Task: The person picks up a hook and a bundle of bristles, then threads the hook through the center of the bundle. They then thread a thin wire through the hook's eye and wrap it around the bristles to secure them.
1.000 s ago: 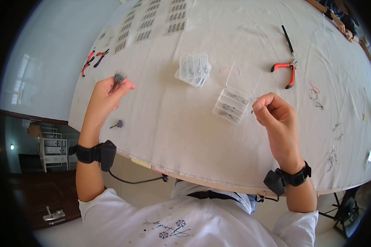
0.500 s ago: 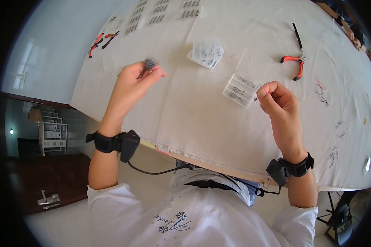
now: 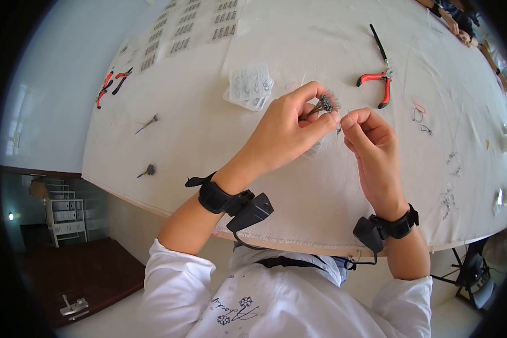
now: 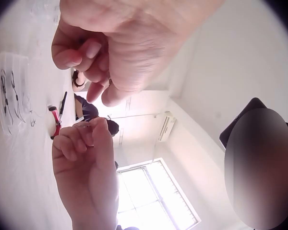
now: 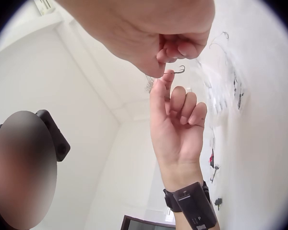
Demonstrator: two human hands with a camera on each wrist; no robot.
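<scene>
Your left hand (image 3: 279, 132): grip clamped on dark-grey bristly wire bundle (image 3: 327, 103) | your right hand (image 3: 377, 149): grip pinching 1 small dark metal hook (image 5: 179, 71), near bundle | both above white cloth-covered worktop (image 3: 191, 124)

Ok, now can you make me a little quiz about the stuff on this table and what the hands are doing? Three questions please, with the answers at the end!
1. What does the person's left hand hold?
A) a bristly bundle
B) a clear box
C) a black stick
2. True or false: all the red-handled pliers lie on the person's left side.
3. How many small bundles lie on the white cloth, over on the person's left?

Key: 1: A. 2: False, one pair of pliers lies on the right. 3: Two.
</scene>
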